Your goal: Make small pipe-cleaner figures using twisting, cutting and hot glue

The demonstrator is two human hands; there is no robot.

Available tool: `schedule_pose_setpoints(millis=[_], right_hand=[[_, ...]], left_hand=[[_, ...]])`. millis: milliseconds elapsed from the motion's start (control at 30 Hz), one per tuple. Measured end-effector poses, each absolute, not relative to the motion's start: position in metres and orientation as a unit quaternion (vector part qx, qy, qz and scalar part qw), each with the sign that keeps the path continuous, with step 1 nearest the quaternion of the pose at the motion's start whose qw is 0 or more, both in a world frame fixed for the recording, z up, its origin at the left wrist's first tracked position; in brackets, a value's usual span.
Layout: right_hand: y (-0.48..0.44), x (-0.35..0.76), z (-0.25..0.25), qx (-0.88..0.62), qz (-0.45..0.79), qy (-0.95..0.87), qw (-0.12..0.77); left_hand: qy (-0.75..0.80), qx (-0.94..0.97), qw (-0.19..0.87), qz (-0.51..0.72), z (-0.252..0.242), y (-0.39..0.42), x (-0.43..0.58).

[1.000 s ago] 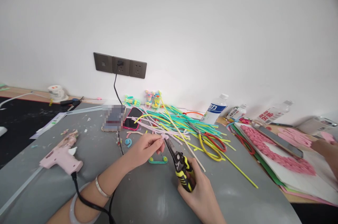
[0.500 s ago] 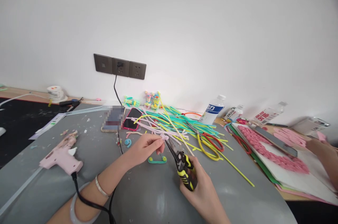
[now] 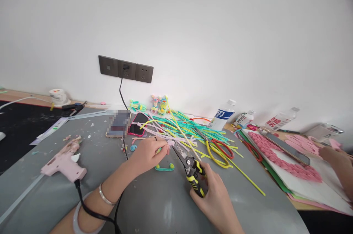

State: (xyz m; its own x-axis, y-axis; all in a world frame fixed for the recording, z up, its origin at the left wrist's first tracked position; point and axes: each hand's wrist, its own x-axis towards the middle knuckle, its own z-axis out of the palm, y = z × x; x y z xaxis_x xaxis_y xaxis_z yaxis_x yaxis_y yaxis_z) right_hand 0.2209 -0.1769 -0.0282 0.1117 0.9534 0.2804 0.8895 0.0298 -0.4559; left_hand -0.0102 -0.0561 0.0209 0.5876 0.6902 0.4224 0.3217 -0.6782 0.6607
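Note:
My left hand (image 3: 149, 153) is closed, its fingertips pinching a small lilac curl of pipe cleaner (image 3: 171, 142). A bit of yellow-green shows between its fingers. My right hand (image 3: 216, 195) grips black-and-yellow snips (image 3: 193, 178) by the handles. Their blades are parted and the tips reach close to the lilac curl; whether they touch it I cannot tell. Just below my left hand lies a teal pipe-cleaner piece with coiled yellow-green ends (image 3: 165, 168). A blue coil (image 3: 134, 148) rests left of that hand.
Loose pipe cleaners (image 3: 190, 127) and yellow-and-red-handled scissors (image 3: 217, 151) spread behind my hands. A pink glue gun (image 3: 64, 164) lies left, its cord under my left arm. A bottle (image 3: 223, 115) stands behind. At right, another person's hand (image 3: 335, 156) is near pink pieces.
My left hand has turned slightly, showing a ring and the yellow-green bit between its fingers. The snips and my right hand have shifted a little, blades still near the lilac curl.

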Motion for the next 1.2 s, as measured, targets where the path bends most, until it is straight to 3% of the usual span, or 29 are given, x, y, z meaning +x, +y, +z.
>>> schedule_pose_setpoints(millis=[133, 367, 500, 1200], right_hand=[[-0.178, 0.226, -0.031, -0.697, 0.068, -0.655, 0.283], [-0.183, 0.236, -0.022, -0.670, 0.076, -0.668, 0.315], [-0.187, 0.230, -0.014, -0.640, 0.082, -0.698, 0.310], [-0.191, 0.218, 0.003, -0.617, 0.126, -0.719, 0.292]], left_hand=[[0.337, 0.801, 0.297, 0.395, 0.023, -0.049, -0.016], [0.249, 0.654, 0.603, 0.383, 0.025, -0.048, -0.016], [0.173, 0.615, 0.701, 0.315, 0.026, -0.056, -0.012], [0.142, 0.696, 0.661, 0.243, 0.028, -0.058, -0.013]])
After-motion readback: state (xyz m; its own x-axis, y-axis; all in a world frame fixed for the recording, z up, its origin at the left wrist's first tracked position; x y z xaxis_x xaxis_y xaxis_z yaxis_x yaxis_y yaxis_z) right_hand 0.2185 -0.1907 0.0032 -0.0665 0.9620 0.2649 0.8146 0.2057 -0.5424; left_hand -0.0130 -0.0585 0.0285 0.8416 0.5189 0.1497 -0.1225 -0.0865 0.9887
